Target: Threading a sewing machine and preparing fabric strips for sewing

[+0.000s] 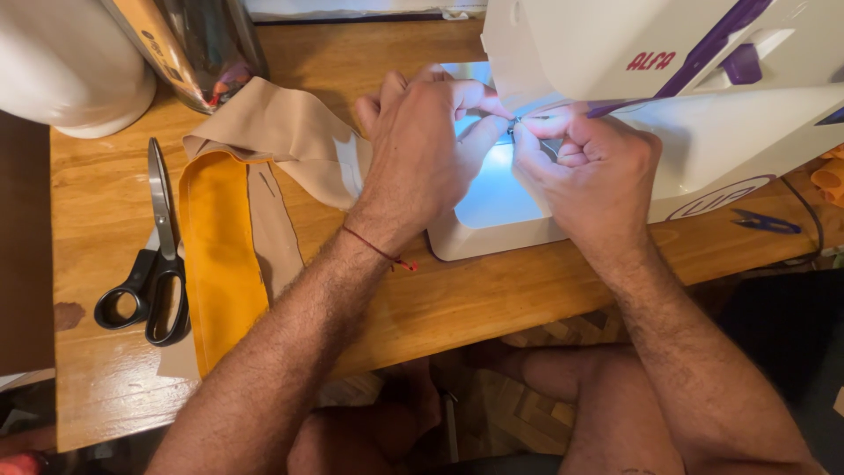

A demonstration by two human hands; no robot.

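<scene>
A white sewing machine (703, 97) with purple trim stands on the wooden table (492, 290). Both my hands meet at its needle area under the lit work light. My left hand (422, 145) pinches with thumb and forefinger at the needle. My right hand (585, 171) pinches a fine thread there, fingertips almost touching the left ones. The needle itself is mostly hidden by my fingers. Beige fabric (281, 132) lies bunched left of the machine, partly under my left hand, with an orange fabric strip (220, 255) running toward me.
Black-handled scissors (158, 255) lie at the left of the table beside the orange strip. A white rounded object (75, 66) and a dark cylindrical container (207, 48) stand at the back left. Small blue thread snips (765, 222) lie at the right.
</scene>
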